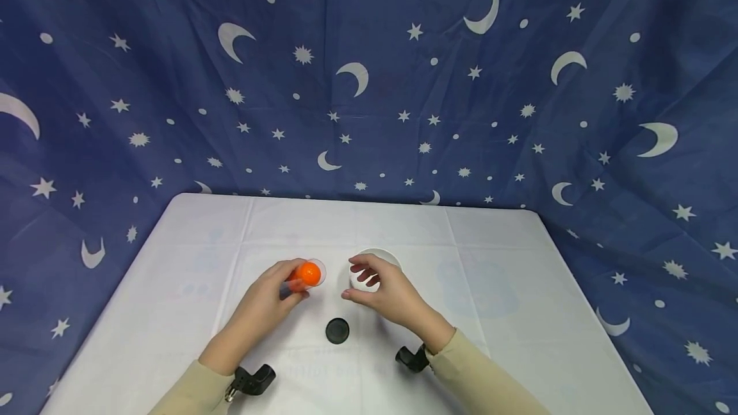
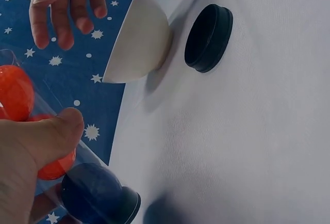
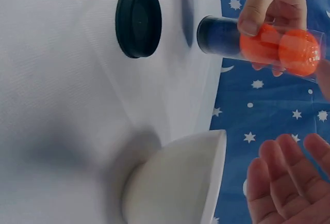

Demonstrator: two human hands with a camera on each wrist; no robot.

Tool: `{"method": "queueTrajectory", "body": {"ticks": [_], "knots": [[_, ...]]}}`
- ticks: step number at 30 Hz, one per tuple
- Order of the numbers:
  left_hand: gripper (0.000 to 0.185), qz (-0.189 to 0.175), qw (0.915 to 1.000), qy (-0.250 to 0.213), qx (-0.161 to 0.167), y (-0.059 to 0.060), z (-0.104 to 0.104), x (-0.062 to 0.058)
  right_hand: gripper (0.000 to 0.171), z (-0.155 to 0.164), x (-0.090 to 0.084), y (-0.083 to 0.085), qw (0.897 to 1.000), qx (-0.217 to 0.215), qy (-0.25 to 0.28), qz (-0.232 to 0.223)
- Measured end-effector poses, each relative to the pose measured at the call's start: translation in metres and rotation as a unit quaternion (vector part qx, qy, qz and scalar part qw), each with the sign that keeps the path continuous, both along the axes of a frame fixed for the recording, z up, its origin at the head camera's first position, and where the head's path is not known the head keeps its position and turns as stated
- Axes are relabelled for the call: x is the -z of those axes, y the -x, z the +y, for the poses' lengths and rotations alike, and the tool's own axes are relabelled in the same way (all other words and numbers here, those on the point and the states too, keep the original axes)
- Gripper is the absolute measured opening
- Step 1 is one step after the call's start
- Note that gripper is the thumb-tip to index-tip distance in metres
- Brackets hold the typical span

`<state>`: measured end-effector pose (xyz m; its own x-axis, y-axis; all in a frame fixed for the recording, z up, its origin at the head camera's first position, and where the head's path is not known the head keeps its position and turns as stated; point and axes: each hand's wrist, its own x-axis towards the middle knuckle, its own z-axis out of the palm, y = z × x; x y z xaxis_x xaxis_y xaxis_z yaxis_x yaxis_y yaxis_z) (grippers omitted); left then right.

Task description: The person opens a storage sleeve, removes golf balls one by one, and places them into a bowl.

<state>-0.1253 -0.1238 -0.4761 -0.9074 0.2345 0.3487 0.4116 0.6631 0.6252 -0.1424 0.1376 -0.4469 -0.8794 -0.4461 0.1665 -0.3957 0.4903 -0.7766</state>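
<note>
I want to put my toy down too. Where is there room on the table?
Bare white tablecloth lies right of the white bowl and along the far edge. It is crowded mid-front: both hands, the clear tube of orange balls, the black round cap.

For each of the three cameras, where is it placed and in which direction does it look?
Head: on the person's head, looking forward and down at the table; both forearms show.
Left wrist: beside the left hand, which grips the clear tube; faces the white bowl.
Right wrist: beside the open right hand, facing the tube.
All three share the black lid.
</note>
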Motion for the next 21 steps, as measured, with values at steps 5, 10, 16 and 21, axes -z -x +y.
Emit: {"method": "queueTrajectory", "body": {"ticks": [5,10,16,21], "knots": [[0.058,0.011,0.9997,0.021,0.006,-0.001,0.005,0.0,0.057,0.001,0.004,0.002,1.0,-0.002,0.029,0.004],[0.059,0.019,0.9992,0.03,0.018,-0.002,0.009,-0.002,0.056,0.0,0.007,0.001,0.999,-0.005,0.032,0.006],[0.057,0.035,0.998,0.047,0.025,-0.003,0.013,-0.004,0.055,0.0,0.01,0.0,0.999,-0.009,0.035,-0.002],[0.055,0.062,0.9952,0.072,0.027,-0.003,0.015,-0.003,0.055,-0.001,0.011,-0.002,0.999,-0.024,0.04,-0.024]]}}
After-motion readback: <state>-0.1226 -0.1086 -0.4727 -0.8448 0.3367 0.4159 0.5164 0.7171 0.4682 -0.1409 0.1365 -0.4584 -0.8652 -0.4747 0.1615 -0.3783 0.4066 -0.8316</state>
